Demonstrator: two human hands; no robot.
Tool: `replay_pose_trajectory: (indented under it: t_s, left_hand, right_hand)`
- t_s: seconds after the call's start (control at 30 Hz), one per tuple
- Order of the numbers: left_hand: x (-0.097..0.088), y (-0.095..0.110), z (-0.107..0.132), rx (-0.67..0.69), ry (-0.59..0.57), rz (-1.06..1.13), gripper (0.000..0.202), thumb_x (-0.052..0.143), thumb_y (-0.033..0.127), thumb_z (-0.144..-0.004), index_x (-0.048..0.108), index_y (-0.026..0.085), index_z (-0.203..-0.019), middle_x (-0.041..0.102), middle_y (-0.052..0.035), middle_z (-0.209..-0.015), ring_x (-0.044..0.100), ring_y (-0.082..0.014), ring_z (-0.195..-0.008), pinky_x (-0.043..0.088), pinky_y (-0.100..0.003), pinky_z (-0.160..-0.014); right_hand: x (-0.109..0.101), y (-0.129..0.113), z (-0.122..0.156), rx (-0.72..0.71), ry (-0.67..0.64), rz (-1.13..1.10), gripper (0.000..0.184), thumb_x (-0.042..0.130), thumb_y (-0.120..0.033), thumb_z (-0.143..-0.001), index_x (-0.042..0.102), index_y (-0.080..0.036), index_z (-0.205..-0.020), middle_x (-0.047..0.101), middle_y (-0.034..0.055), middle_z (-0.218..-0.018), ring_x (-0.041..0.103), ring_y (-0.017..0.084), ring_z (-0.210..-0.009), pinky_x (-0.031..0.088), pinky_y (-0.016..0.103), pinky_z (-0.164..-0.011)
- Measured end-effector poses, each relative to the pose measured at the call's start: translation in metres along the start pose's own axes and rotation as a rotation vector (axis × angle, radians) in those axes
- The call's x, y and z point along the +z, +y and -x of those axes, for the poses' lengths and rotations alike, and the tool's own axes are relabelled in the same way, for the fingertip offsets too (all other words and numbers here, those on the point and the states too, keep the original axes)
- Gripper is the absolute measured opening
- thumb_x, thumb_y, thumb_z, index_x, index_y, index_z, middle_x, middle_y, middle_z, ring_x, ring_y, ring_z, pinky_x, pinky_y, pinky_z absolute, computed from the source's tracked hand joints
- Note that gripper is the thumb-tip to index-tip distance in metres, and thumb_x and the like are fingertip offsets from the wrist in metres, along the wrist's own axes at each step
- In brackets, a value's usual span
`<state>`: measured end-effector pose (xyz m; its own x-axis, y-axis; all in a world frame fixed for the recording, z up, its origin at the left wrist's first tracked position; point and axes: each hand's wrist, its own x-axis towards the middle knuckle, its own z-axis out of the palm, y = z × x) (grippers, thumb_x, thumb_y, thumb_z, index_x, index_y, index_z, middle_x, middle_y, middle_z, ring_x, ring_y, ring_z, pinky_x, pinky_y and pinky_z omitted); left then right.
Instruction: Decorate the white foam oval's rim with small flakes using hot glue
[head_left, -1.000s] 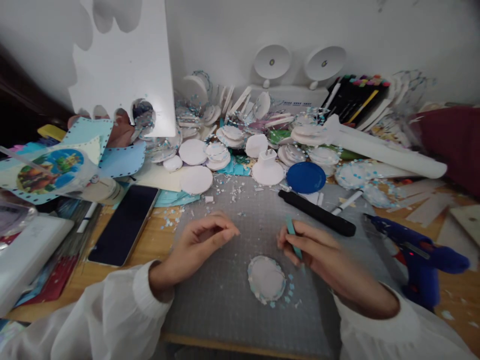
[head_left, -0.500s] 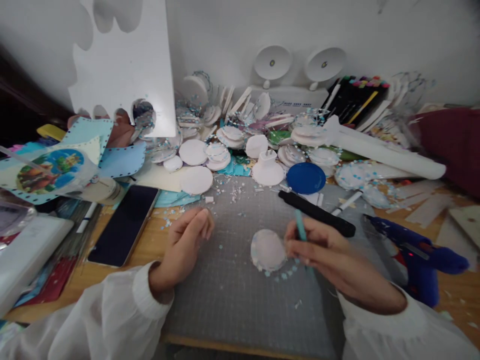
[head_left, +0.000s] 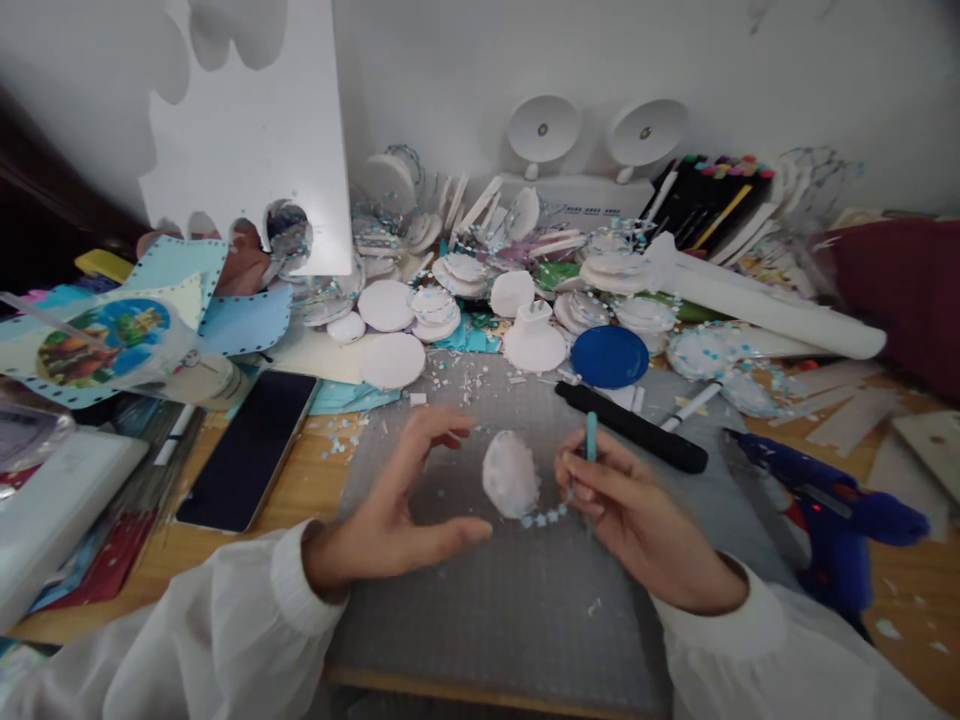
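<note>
Above the grey cutting mat [head_left: 465, 630], a small round white disc [head_left: 511, 474] hangs tilted, its edge trimmed with pale blue bits. A strand of small light blue star-shaped pieces [head_left: 544, 516] runs from the disc to my right hand [head_left: 626, 510]. Those right fingers are closed around a slim teal tool [head_left: 591, 437], pen-like in shape; its exact kind is unclear. The strand's end seems pinched at the fingertips. Just left of the disc, my left hand [head_left: 409, 500] is open, thumb and fingers spread apart, apparently not touching it.
A blue glue gun [head_left: 840, 510] with a red light lies right. Beyond the mat are a black pen-like tool [head_left: 637, 428], a blue round lid [head_left: 610, 357] and several white discs [head_left: 391, 360]. A phone [head_left: 249, 450] and a drink cup [head_left: 172, 350] stand left.
My left hand has gone from closed to spread and moved right, towards the disc. The disc has shifted left and tilted up. My right hand moved slightly left with the teal tool.
</note>
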<state>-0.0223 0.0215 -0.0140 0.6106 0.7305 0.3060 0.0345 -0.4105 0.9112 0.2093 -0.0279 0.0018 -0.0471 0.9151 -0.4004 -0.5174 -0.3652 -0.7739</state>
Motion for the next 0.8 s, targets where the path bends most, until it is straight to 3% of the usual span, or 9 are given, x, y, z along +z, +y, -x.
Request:
replay_pose_trajectory:
  t_s: [0.17, 0.37, 0.53, 0.67, 0.73, 0.8]
  left_hand:
    - [0.003, 0.006, -0.004, -0.005, -0.187, -0.157, 0.097, 0.084, 0.043, -0.062, 0.029, 0.028, -0.141, 0.039, -0.0136, -0.14, 0.038, -0.0324, -0.13, 0.033, -0.048, -0.11]
    - [0.006, 0.008, -0.005, -0.094, -0.266, -0.272, 0.076, 0.077, 0.037, -0.073, 0.034, 0.025, -0.135, 0.051, -0.0128, -0.132, 0.051, -0.0282, -0.121, 0.043, -0.044, -0.103]
    - [0.003, 0.01, -0.003, -0.127, -0.269, -0.258, 0.071, 0.077, 0.035, -0.072, 0.04, 0.023, -0.131, 0.056, -0.0104, -0.126, 0.056, -0.0254, -0.115, 0.045, -0.038, -0.101]
    - [0.002, 0.011, -0.002, -0.105, -0.363, -0.218, 0.085, 0.078, 0.033, -0.07, 0.031, 0.023, -0.14, 0.053, -0.0122, -0.134, 0.054, -0.0261, -0.12, 0.043, -0.038, -0.103]
    - [0.003, 0.01, -0.002, -0.076, -0.409, -0.22, 0.085, 0.078, 0.034, -0.07, 0.032, 0.023, -0.141, 0.05, -0.013, -0.138, 0.051, -0.027, -0.124, 0.041, -0.038, -0.105]
    - [0.003, 0.01, -0.001, -0.059, -0.42, -0.222, 0.081, 0.078, 0.034, -0.07, 0.037, 0.022, -0.138, 0.05, -0.0135, -0.137, 0.05, -0.0275, -0.125, 0.04, -0.038, -0.106]
  right_hand:
    - [0.009, 0.019, 0.0, 0.045, -0.101, 0.061, 0.019, 0.074, -0.031, -0.078, 0.06, -0.019, -0.084, 0.059, -0.0014, -0.073, 0.043, 0.004, -0.057, 0.033, 0.016, -0.051]
    - [0.015, 0.027, 0.0, 0.04, -0.06, 0.054, 0.023, 0.076, -0.036, -0.075, 0.065, -0.019, -0.086, 0.056, -0.0017, -0.073, 0.045, 0.006, -0.06, 0.036, 0.018, -0.054]
    - [0.006, 0.008, -0.004, -0.094, 0.148, -0.009, 0.022, 0.075, -0.036, -0.073, 0.071, -0.018, -0.086, 0.06, 0.0003, -0.08, 0.036, 0.002, -0.052, 0.031, 0.014, -0.044]
    - [-0.008, -0.015, -0.006, -0.211, 0.309, -0.176, 0.02, 0.072, -0.036, -0.073, 0.073, -0.018, -0.081, 0.065, 0.0035, -0.089, 0.052, 0.007, -0.066, 0.046, 0.015, -0.056]
    - [-0.013, -0.023, -0.006, -0.262, 0.334, -0.205, 0.019, 0.069, -0.038, -0.074, 0.072, -0.019, -0.077, 0.066, 0.0041, -0.09, 0.057, 0.012, -0.079, 0.05, 0.019, -0.067]
    - [-0.015, -0.028, -0.005, -0.306, 0.286, -0.166, 0.023, 0.066, -0.042, -0.077, 0.069, -0.02, -0.07, 0.063, 0.0022, -0.076, 0.055, 0.012, -0.072, 0.05, 0.021, -0.064]
